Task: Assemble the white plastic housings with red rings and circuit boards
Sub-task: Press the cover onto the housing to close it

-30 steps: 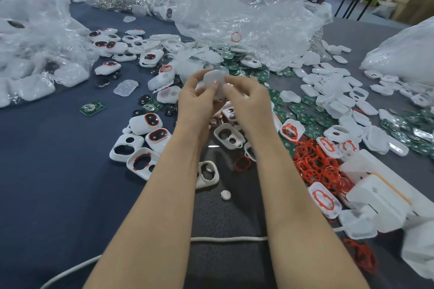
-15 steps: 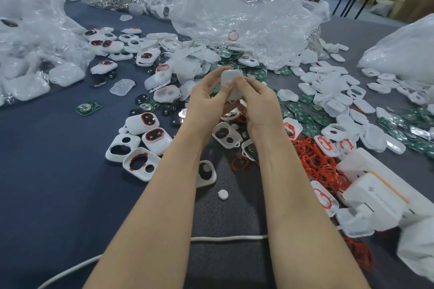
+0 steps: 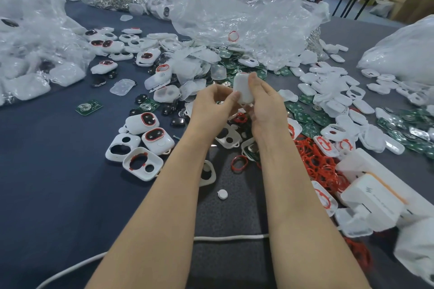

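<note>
A white plastic housing is held upright above the table's middle, its plain back toward me. My right hand grips its right side with thumb and fingers. My left hand pinches its lower left edge. Its front face is hidden. Below the hands lie open white housing shells, loose red rings and a heap of red rings. Green circuit boards spread to the right. Housings fitted with red rings sit at the left.
Crumpled clear plastic bags pile at the back and at the left. A white box stands at the right. A white cord crosses near the front edge. A small white button lies between my forearms.
Both hands have turned the white housing from lying flat to upright, and it has shifted slightly right. The view has dipped a little.
</note>
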A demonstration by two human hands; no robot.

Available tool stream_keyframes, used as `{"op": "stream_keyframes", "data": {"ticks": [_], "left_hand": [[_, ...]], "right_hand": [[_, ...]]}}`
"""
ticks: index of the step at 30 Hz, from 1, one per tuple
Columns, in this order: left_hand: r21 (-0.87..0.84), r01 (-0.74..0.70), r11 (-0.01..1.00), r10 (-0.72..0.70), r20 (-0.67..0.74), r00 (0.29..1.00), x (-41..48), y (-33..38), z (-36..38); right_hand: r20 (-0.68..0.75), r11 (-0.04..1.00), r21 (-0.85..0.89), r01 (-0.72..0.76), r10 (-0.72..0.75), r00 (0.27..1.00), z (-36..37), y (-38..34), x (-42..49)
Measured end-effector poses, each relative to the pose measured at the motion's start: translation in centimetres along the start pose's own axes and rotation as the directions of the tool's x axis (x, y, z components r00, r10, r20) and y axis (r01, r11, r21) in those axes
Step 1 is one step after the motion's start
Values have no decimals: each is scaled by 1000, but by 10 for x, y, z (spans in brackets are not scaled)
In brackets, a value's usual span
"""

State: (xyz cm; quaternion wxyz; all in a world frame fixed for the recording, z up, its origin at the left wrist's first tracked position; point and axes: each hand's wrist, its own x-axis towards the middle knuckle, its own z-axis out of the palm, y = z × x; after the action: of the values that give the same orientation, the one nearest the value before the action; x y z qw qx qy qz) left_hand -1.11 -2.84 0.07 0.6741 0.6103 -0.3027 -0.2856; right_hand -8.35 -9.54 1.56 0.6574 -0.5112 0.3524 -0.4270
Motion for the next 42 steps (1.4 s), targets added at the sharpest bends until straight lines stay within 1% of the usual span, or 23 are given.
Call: {"op": "stream_keyframes", "data": {"ticks": [3,5,7,8,9,13,16,18,20,21,23,26,27,29,33,36,39,42], "left_hand": [[20,-11,1000,11,-4,1000,-1,1,2],[-2,-24,1000,24,-62,998,0,2,0],[-46,-20,999,14,-136,991,0,4,-4],[-61,-12,998,2,-155,988,0,4,-5],[-70,-2,998,-9,-162,987,0,4,-5],[-96,14,995,-30,-167,985,-2,4,-4],[-107,13,994,-32,-174,984,-1,3,-5],[-58,-19,998,8,-192,981,-1,2,-5],[96,-82,992,100,-200,975,1,1,-6],[179,-106,978,140,-195,971,1,2,-7],[282,-172,944,226,-174,958,3,3,-10],[418,-263,869,343,-129,930,2,4,-12],[436,-270,858,359,-134,924,2,4,-11],[432,-278,858,373,-151,915,1,5,-10],[416,-281,865,355,-111,928,2,4,-11],[411,-305,859,370,-88,925,4,3,-11],[418,-277,865,368,-153,917,4,0,-9],[410,-221,885,325,-201,924,2,-2,-6]], "right_hand": [[59,1000,-25,-14,15,998,2,0,0],[128,999,-42,-3,8,992,1,0,0],[225,992,-118,48,-21,974,0,3,-1],[250,985,-155,73,-33,968,0,4,-2],[249,982,-171,83,-39,968,0,5,-2],[157,990,-133,55,-33,987,4,10,1],[135,986,-147,81,-61,989,6,12,0],[134,965,-222,138,-110,985,6,13,0],[151,910,-353,218,-174,973,4,11,0],[166,872,-418,253,-201,966,3,10,-1],[216,794,-518,317,-237,947,2,7,-3],[300,685,-611,397,-263,917,1,3,-6],[311,675,-617,404,-262,913,2,2,-7],[312,696,-598,397,-254,915,3,0,-7],[245,732,-572,371,-279,928,2,1,-7],[209,741,-565,364,-298,931,1,3,-6],[181,725,-587,360,-316,931,6,7,-6],[161,714,-610,343,-312,936,11,11,-10]]}}
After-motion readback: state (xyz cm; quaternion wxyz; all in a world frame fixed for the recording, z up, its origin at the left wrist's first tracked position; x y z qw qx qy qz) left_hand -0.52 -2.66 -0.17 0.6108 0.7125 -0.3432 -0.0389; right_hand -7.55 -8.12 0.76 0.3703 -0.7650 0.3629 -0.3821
